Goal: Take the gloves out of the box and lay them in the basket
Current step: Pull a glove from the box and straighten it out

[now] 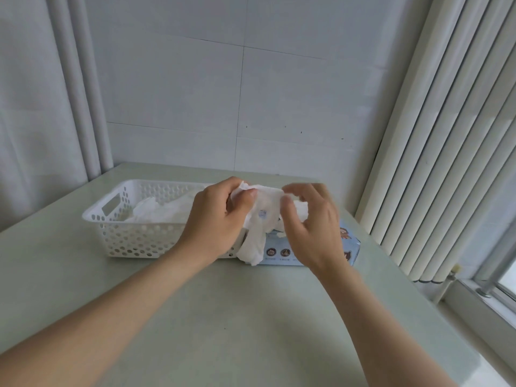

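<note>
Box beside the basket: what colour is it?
The box is light blue with dark round icons on its front; head view.

Hidden and blurred
Right hand [310, 227], fingertips [290, 188] blurred, covers much of the glove box [282, 256]; left hand [212, 222] hides basket's [125, 233] three-o'clock end.

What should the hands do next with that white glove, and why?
Probably swing the glove left and lay it in the basket. The left hand pinches its top, it hangs out of the box, and the basket beside it already holds other gloves.
</note>
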Available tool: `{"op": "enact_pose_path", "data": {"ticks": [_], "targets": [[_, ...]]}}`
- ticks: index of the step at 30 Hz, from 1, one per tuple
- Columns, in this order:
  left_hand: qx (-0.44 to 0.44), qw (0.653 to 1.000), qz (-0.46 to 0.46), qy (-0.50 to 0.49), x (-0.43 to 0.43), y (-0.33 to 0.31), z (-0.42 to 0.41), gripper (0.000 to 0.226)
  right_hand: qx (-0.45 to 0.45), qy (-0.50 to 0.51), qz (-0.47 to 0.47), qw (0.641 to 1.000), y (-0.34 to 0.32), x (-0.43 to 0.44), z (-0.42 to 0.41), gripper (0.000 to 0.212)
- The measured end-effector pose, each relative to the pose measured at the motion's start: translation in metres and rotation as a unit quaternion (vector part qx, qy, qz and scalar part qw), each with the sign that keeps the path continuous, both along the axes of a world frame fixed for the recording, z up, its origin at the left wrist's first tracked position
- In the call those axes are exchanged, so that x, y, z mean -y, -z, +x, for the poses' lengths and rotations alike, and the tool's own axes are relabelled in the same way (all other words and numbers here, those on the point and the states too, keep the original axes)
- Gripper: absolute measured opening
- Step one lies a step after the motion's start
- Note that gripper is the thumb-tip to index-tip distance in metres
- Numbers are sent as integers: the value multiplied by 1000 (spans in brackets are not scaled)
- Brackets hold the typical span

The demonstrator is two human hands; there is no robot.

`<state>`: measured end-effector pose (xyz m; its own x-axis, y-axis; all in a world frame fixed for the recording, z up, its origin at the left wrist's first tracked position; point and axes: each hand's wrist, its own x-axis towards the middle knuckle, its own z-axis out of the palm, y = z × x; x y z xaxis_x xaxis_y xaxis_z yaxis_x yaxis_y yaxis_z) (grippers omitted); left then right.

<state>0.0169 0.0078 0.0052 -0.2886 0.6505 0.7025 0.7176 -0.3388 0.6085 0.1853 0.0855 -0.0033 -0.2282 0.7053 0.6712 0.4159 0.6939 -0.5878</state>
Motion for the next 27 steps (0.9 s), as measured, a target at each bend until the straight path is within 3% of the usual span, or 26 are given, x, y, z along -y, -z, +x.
{"op": "enact_pose_path", "data": {"ticks": [2, 5, 9, 13, 14, 17, 22, 24, 27], "targets": [[-9, 999, -6, 44, 2, -2, 1, 31, -23, -88, -43, 995, -4, 7, -3, 35], [-5, 997, -13, 70, 5, -4, 2, 34, -27, -119, -63, 991, -6, 9, -6, 24], [74, 995, 3, 69, 6, -8, -1, 38, -111, -183, -148, 966, -16, 16, -3, 31], [120, 992, 17, 25, 7, -17, -14, 36, -90, -212, -234, 945, -18, 16, -2, 18], [125, 992, 19, 13, 7, -20, -18, 35, -77, -219, -242, 942, -18, 16, -3, 31], [149, 988, 28, -10, 5, -26, -32, 33, -76, -222, -267, 935, -17, 17, -6, 53], [172, 984, 38, -35, 6, -34, -53, 45, -151, -216, -327, 908, -20, 18, -26, 40], [182, 981, 32, -54, 6, -35, -63, 48, -152, -170, -318, 920, -23, 15, -40, 28], [197, 977, 18, -86, 5, -36, -77, 39, -105, -77, -232, 964, -31, 5, -61, 22]]}}
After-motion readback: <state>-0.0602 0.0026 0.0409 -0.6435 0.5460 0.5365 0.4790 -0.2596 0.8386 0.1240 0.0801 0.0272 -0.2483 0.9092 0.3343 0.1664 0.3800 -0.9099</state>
